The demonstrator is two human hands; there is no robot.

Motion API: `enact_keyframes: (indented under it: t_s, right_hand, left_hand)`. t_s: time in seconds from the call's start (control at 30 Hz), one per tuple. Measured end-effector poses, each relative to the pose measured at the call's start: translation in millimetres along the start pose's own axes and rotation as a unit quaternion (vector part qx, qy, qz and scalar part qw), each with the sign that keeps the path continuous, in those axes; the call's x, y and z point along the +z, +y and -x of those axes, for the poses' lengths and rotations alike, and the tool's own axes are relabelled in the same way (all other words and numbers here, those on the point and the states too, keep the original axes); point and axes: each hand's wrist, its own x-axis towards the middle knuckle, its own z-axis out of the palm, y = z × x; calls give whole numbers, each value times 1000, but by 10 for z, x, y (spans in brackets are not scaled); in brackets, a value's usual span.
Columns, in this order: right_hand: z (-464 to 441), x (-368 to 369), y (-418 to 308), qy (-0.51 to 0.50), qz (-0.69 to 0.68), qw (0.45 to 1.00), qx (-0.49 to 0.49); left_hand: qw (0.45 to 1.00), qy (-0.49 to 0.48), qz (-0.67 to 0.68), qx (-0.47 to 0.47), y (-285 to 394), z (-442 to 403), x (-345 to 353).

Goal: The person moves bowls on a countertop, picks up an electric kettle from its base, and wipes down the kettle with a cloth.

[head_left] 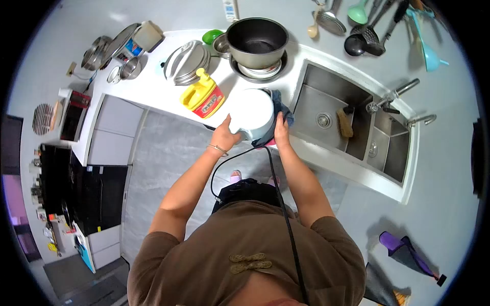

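A round white pot (252, 109) is held near the front edge of the counter, with its broad smooth face toward me. My left hand (225, 135) is closed round its lower left side, by a short projecting part. My right hand (282, 131) is closed on a dark blue cloth (275, 115), pressed against the pot's right side. Parts of the fingers are hidden behind the pot and cloth. Just left of the pot stands a yellow jug-shaped bottle (203, 97) with a red label.
Right of my hands is a steel double sink (319, 104) with a brown brush (345, 123) inside. Behind the pot, a large dark-lined pot (257, 43) rests on stacked plates. Stacked lids (190, 64) stand at the back left. Ladles (354, 45) hang on the wall. A black cable crosses my front.
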Motion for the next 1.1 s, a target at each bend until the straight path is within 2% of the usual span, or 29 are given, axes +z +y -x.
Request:
enact_keyframes:
  t_s: [0.07,0.17,0.2,0.23,0.3,0.37,0.4,0.43,0.5,0.53,0.6,0.63,0.67,0.77,0.8,0.9,1.0,1.03,1.1]
  right_hand:
    - [47,-117,100,-11,30,997,74]
    - [-59,-82,5,-12,-51,996,72]
    - [81,-151,-503,-51,-114,989,82]
    - [39,-128,-610,-75,-153,984,50]
    - [-235,-43,-497,-88,-148,984,41]
    - [-269,-7,-504,-98,-160,980,59]
    - [-261,6,-509,-109,-171,977,70]
    - [-236,-7,-493,-106,-173,977,71]
    - [-165,-47,-447,-87,-117,989,22]
    - [-248,-13,-263,-68,-61,995,32]
    - [-267,-77,22,-75,-31,997,13]
    - [-286,-103,87,-83,-1,996,-13]
    - [-256,-99,154,-49,27,998,-3]
    - [-296,-119,250,-47,53,997,1]
    - [-242,-187,12,-82,19,996,35]
    - [-315,-19,-179,-51,-15,999,3]
    - [-47,-130,-1243,-182,-55,982,-19]
    - [-39,-115,-1366,-236,-62,970,-18]
    - [-53,47,-1209,-240,-35,968,-62]
  left_hand:
    - [1000,-15,-5,-8,71,17,-41]
    - [1000,-22,-13,-16,12,23,-31]
    - [999,-27,14,-35,-66,20,-2]
    - [997,-28,41,-52,-93,-20,19]
    - [997,-32,59,-47,77,9,-52]
    - [989,-62,80,-112,266,37,-132]
    - [998,-7,42,-46,-72,1,24]
    - [998,-10,40,-45,-62,-3,27]
    - [996,4,92,-15,-32,8,33]
    - [996,1,91,-16,27,23,10]
    - [991,-34,103,-80,124,44,-41]
    - [991,-36,102,-77,126,40,-38]
    - [994,-31,88,-58,127,35,-41]
    - [994,-11,98,-36,223,60,-52]
    - [992,1,124,-38,254,102,-61]
    - [992,1,121,-39,219,154,-135]
    - [989,-2,144,-41,-94,240,-129]
    - [985,4,167,-44,-155,293,-133]
    - [984,7,170,-51,-258,338,-149]
